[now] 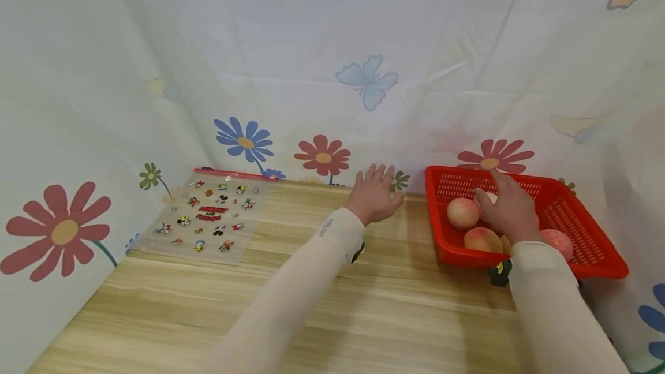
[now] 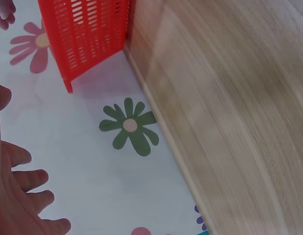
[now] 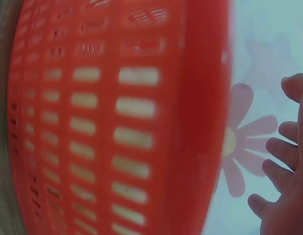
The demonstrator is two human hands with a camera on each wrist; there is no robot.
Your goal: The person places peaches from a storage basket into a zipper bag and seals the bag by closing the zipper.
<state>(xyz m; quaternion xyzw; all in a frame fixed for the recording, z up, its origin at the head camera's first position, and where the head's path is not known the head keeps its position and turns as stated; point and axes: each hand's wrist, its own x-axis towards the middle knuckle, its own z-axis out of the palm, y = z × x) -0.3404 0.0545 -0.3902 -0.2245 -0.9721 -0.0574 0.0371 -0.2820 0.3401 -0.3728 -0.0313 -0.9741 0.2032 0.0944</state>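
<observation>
Pale long sleeves (image 1: 291, 287) stretch from the lower edge of the head view across a wood-grain desk (image 1: 395, 310), a small dark device (image 1: 500, 274) at the right cuff. The right hand (image 1: 509, 206) reaches over a red, slotted plastic basket (image 1: 457, 257) at the desk's right side, its fingers apart and clamped on nothing; whether it touches the fruit below cannot be told. Inside the basket sit a round, pale pink-and-yellow peach (image 1: 463, 213), a larger yellow-and-red peach (image 1: 482, 239) nearer the front wall, and a textured pink ball (image 1: 558, 243) right of the wrist. The left hand (image 1: 372, 196), fingers spread and holding nothing, is raised left of the basket. At far left, a clear plastic bag (image 1: 240, 250) printed with cartoon figures lies flat, its red strip near the white, flower-patterned cloth (image 1: 291, 45) behind.
</observation>
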